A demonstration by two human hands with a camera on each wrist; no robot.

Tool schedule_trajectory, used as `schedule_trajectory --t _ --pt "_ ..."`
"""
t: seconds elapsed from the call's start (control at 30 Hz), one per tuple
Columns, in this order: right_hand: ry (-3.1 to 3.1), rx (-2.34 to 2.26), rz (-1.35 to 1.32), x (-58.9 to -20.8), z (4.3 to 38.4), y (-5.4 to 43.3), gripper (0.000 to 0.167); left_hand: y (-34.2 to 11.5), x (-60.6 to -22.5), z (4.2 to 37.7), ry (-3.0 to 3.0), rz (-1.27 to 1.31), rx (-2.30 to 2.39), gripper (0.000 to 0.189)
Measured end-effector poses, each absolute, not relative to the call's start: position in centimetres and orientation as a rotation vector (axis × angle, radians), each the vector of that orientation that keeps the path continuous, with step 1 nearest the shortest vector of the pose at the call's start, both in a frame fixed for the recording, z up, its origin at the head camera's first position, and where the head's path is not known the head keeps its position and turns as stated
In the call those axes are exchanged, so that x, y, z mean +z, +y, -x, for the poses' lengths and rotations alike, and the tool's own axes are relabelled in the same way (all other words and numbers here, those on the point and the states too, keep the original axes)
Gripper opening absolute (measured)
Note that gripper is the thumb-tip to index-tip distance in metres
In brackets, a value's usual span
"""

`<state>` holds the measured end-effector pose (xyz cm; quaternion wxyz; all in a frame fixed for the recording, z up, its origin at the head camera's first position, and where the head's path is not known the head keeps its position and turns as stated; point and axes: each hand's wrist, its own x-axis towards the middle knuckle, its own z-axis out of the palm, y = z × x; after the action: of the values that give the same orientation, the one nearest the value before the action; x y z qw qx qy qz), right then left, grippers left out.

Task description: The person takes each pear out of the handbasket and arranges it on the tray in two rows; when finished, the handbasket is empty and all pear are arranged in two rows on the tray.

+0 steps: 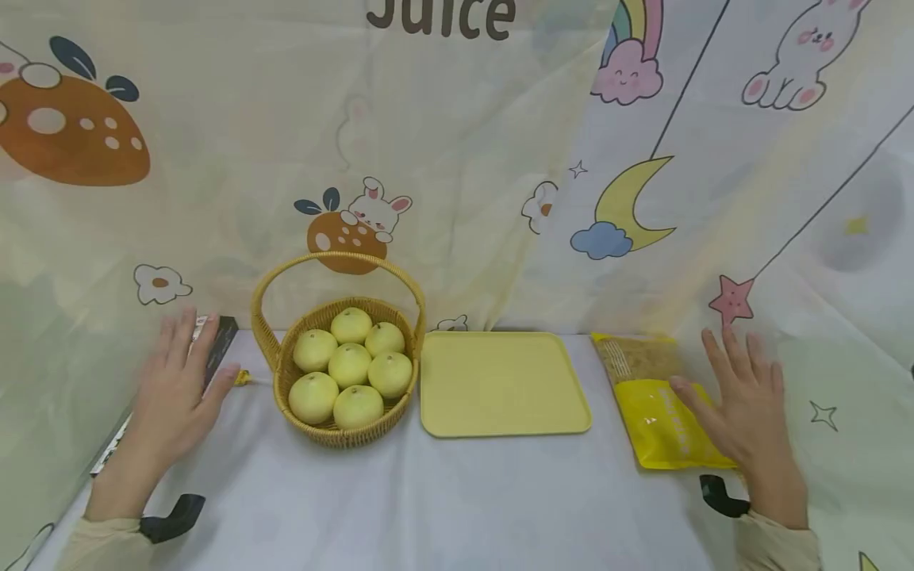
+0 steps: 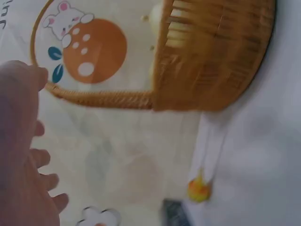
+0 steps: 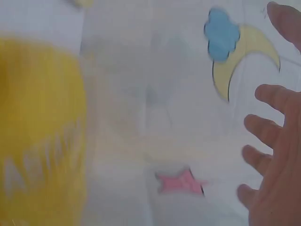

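My left hand (image 1: pixel 174 388), fingers spread, is raised left of a wicker basket (image 1: pixel 343 436) and holds nothing. The basket has a tall arched handle and contains several pale yellow-green round fruits (image 1: pixel 350 365). On the far right, my right hand (image 1: pixel 746 404) is also spread and holds nothing; in the head view it overlaps the right side of a yellow food packet (image 1: pixel 660 420). The packet has a see-through upper part with tan contents. Between basket and packet lies a flat yellow tray (image 1: pixel 503 385). In the left wrist view the basket's woven side (image 2: pixel 211 56) shows close by.
A dark, long box (image 1: pixel 221 345) lies behind my left hand, partly hidden by it. A small yellow-orange trinket (image 1: pixel 243 377) sits between that hand and the basket. A printed cloth (image 1: pixel 464 159) hangs behind the white-covered table (image 1: pixel 457 507).
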<state>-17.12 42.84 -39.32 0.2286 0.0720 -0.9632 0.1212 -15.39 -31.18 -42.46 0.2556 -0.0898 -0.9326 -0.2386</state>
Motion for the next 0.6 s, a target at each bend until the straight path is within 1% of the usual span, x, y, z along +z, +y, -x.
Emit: schedule_trajectory --t 0.17,0.37,0.5,0.6 --pt "-2.653 0.678 -0.350 -39.6 17.6 38.4 0.088 -28.8 -44.1 16.5 -2.486 0.249 -1.150 0.076" --pt "-2.597 0.956 -0.590 -41.2 18.2 31.8 0.087 -26.2 -46.7 17.6 -2.391 0.153 -1.709 0.072" --pt "-2.519 1.179 -0.827 -42.2 19.0 27.6 0.086 -25.1 -48.1 17.7 -2.306 0.112 -1.920 0.070" --pt "-2.474 1.346 -0.960 -42.5 19.7 24.4 0.087 -24.3 -49.0 17.8 -2.273 0.100 -1.950 0.069"
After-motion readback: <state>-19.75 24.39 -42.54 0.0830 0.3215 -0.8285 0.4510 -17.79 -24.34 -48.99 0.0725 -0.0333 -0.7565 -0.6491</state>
